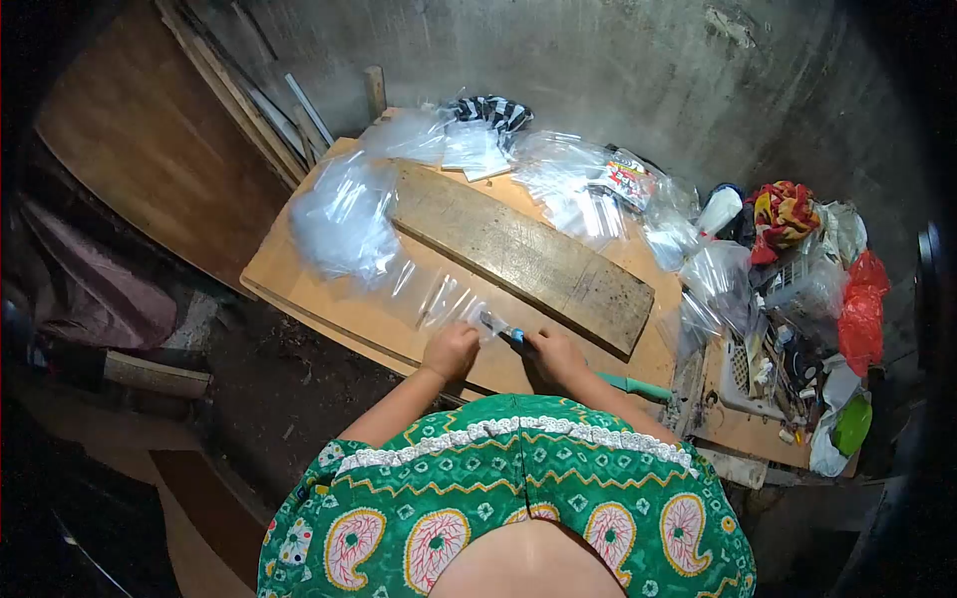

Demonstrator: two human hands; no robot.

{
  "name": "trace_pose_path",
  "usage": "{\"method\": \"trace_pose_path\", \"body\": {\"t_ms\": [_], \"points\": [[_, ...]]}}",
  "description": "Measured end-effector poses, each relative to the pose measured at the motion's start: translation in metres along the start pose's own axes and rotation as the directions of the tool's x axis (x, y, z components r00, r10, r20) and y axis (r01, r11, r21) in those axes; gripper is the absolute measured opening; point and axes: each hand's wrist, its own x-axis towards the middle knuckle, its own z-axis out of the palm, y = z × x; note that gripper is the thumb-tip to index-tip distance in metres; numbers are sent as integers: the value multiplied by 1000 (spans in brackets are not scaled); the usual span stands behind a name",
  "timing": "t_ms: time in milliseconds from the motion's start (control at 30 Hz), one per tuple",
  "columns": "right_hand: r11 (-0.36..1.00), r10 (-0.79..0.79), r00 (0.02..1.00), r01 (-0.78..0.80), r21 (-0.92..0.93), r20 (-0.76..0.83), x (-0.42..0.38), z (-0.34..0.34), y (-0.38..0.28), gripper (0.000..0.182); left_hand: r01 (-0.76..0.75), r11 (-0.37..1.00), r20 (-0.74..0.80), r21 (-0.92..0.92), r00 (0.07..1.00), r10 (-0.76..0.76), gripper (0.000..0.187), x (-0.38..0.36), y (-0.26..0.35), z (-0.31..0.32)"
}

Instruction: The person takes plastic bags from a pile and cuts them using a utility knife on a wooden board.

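My right hand [556,356] is closed round a cutter knife [513,335] with a blue and dark handle, its grey tip pointing left towards my other hand. My left hand [452,350] is closed at the near end of a clear plastic sheet [436,300], fingertips pressed on its edge. That sheet runs up the table to a large heap of clear plastic [346,221]. Just beyond both hands lies a thick wooden board [523,257], set at a slant. A green-handled tool [635,387] rests beside my right forearm, partly hidden by it.
On the wooden table [299,305], more clear plastic [568,184] lies along the back. A red-printed packet [629,179], a patterned cloth [783,217], a red plastic bag [863,311] and a white basket [746,379] crowd the right. A concrete wall [558,70] stands behind.
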Motion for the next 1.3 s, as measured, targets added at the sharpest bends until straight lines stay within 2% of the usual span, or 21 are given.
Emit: {"method": "trace_pose_path", "body": {"t_ms": [33, 100, 133, 167, 233, 267, 300, 367, 400, 467, 533, 700, 800, 1033, 1167, 1233, 1300], "points": [[1000, -2, 1000, 2, -19, -19, 0, 1, 0, 26, 0, 1000, 0, 2, 1000, 0, 12, -4, 5, -2], [998, -51, 997, 49, -30, -54, -4, 7, 5, 23, -203, 979, -127, -12, 971, 200, 14, -9, 12, -6], [994, -100, 991, 97, -43, -85, -6, 11, 7, 20, 10, 976, 73, -217, 997, 6, 19, -11, 5, -1], [994, -100, 992, 96, -47, -82, -6, 14, 11, 20, 10, 975, 71, -221, 997, 6, 19, -8, 1, 4], [968, -188, 971, 158, -193, -150, -9, 13, 13, 18, 217, 970, -147, -106, 962, -231, 30, 3, 11, -1], [967, -192, 971, 162, -194, -145, -11, 13, 13, 18, 379, 918, -16, 112, 925, -380, 63, 5, 18, -4], [972, -181, 975, 157, -176, -127, -11, 10, 10, 18, 384, 917, -18, 108, 923, -385, 63, 9, 23, -8], [975, -172, 979, 154, -160, -105, -8, 8, 6, 17, 493, 793, 124, 357, 817, -563, 92, 14, 28, -13], [977, -170, 980, 153, -148, -106, -4, 9, 3, 17, 494, 794, 125, 353, 817, -563, 92, 17, 27, -15], [979, -168, 980, 154, -131, -102, -3, 10, 3, 17, 471, 778, 221, 416, 778, -589, 108, 17, 28, -18], [970, -151, 983, 126, -206, -109, -1, 13, 5, 18, 477, 779, 212, 406, 780, -588, 108, 16, 32, -23], [971, -166, 978, 141, -191, -126, -10, 6, 19, 11, 479, 767, 187, 427, 784, -592, 110, 16, 32, -20], [953, -255, 949, 214, -217, -187, -2, 11, 26, 12, 486, 787, 197, 379, 789, -582, 113, 16, 33, -22], [939, -257, 965, 234, -251, -61, 47, 20, 18, 14, 481, 780, 169, 401, 797, -579, 113, 15, 38, -23], [928, -266, 962, 272, -254, 59, 80, 24, 11, 15, 447, 798, 207, 403, 805, -556, 113, 14, 38, -18], [924, -297, 955, 293, -246, 20, 94, 34, 9, 15, 439, 806, 215, 397, 809, -547, 113, 9, 47, -18], [920, -325, 946, 311, -238, -20, 99, 37, 5, 16, 398, 848, 314, 349, 803, -506, 113, 4, 57, -19]]}}
